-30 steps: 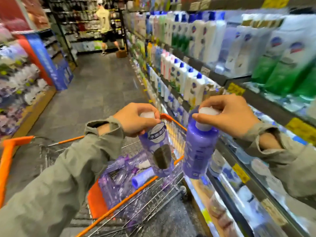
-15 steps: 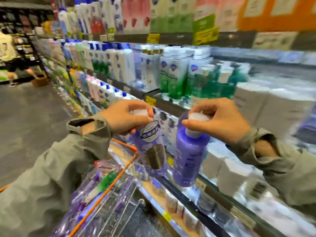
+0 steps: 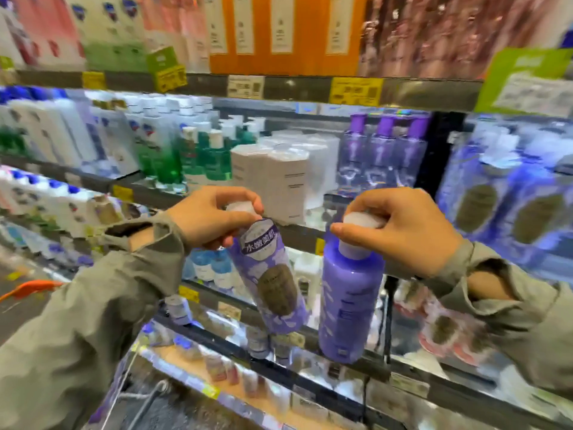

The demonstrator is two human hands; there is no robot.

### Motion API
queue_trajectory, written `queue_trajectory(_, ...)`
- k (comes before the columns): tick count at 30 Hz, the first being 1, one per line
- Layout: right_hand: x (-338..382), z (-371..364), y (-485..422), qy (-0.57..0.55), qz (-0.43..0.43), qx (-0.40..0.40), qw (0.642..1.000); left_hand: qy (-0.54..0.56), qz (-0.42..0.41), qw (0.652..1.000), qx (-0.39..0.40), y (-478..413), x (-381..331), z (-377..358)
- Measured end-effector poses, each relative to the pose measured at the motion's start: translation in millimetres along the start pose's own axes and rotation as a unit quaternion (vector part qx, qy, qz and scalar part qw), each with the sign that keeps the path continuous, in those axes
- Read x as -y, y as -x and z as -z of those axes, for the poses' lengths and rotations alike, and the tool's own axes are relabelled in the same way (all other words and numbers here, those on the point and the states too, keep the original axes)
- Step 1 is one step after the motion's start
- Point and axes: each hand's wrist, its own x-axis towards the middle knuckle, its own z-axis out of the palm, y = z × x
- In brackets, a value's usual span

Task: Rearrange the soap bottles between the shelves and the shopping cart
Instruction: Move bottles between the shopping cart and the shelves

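Note:
My left hand (image 3: 210, 217) grips the white cap of a purple soap bottle (image 3: 273, 280) with a grey label and a dark oval; the bottle hangs tilted, bottom to the right. My right hand (image 3: 403, 228) holds the white cap of a second, plain purple bottle (image 3: 348, 305) that hangs upright. Both bottles hang in the air in front of the shelves (image 3: 297, 234). Matching purple packs (image 3: 508, 209) stand on the middle shelf at the right. Only an orange corner of the shopping cart (image 3: 34, 287) and some wire at the bottom left show.
The shelf unit fills the view: white, green and clear purple bottles (image 3: 381, 153) and white boxes (image 3: 279, 181) on the middle shelf, orange and pink packs above, small jars below. Yellow price tags line the shelf edges. Dark floor lies at the bottom left.
My view has swung right, from the aisle and the cart to the shelves. Both hands kept their bottles and carried them from above the cart to the shelf front.

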Motion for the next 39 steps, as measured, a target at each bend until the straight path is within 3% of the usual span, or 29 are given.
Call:
queue_trajectory(6, -35, 67, 40, 0.03, -0.042, -0.032, 0.998, 0.017, -0.032, 0.998, 0.043, -13, -44, -70)
queue_trajectory(17, -91, 139, 50, 0.043, -0.126, -0.176, 0.975, -0.013, -0.126, 0.984, 0.128, -70, -109, -130)
queue_trajectory(29, -126, 205, 56, 0.147, -0.205, -0.3, 0.92, -0.017, -0.259, 0.932, 0.251, -142, -173, -193)
queue_trajectory(35, -143, 233, 61, 0.202, -0.21, -0.339, 0.894, 0.007, -0.283, 0.925, 0.253, -149, -188, -216)
queue_trajectory(39, -161, 251, 57, 0.189, -0.203, -0.345, 0.897, 0.042, -0.276, 0.929, 0.244, -154, -203, -224)
